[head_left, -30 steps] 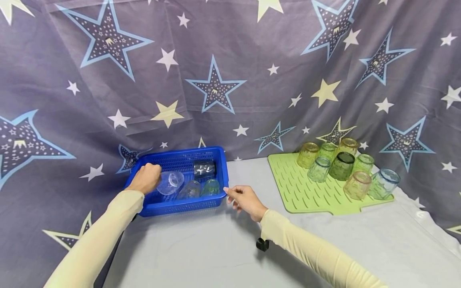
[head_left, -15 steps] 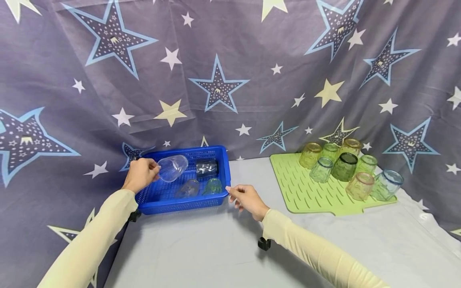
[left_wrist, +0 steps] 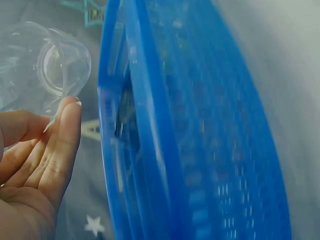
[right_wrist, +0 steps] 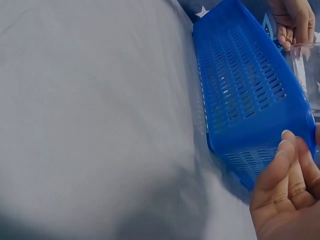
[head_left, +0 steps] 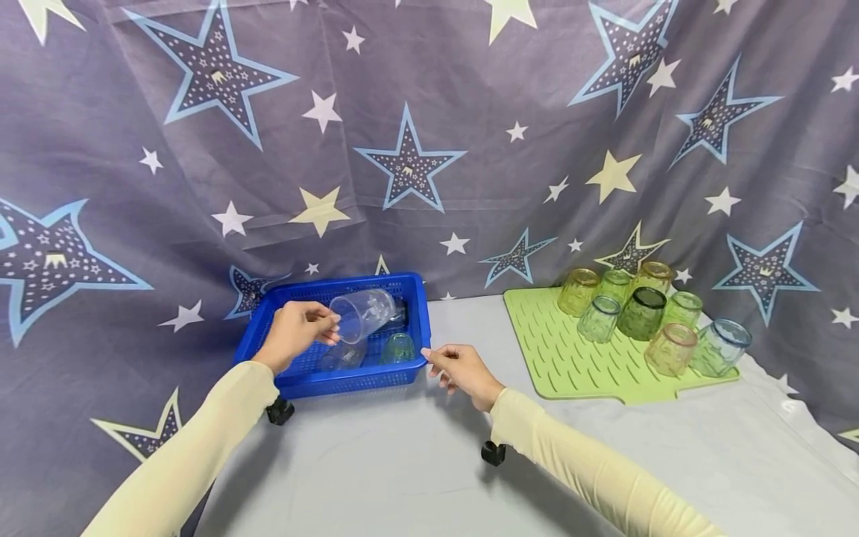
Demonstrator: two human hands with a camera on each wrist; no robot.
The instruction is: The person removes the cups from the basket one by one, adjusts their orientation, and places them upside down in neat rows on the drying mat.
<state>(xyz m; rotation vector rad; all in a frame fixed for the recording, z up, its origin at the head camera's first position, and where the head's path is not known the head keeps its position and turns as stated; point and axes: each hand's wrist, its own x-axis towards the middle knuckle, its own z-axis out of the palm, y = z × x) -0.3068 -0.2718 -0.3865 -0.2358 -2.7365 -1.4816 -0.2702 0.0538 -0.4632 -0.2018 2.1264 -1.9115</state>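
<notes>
My left hand (head_left: pixel 298 332) pinches a clear cup (head_left: pixel 369 309) by its rim, between thumb and fingertips. The cup lies tilted on its side over the blue basket (head_left: pixel 356 385), its base toward the right. In the left wrist view the thin see-through cup (left_wrist: pixel 30 65) appears beside the basket's rim. My right hand (head_left: pixel 463 373) holds the basket's front right corner, thumb and fingertips at the rim. Inside the basket lie a green glass (head_left: pixel 399 349), a clear glass (head_left: pixel 344 356) and a dark glass (head_left: pixel 400 315), the last partly hidden behind the held cup.
To the right, a light green drying mat (head_left: pixel 537 350) bears several coloured glasses (head_left: pixel 642 312), standing upside down close together. A star-patterned curtain (head_left: pixel 470 186) hangs directly behind the basket and mat. Pale cloth (head_left: pixel 376 462) covers the table.
My left hand has lifted the clear cup from the basket's left part, then moved right with it and turned it onto its side. The right hand has stayed at the basket's corner.
</notes>
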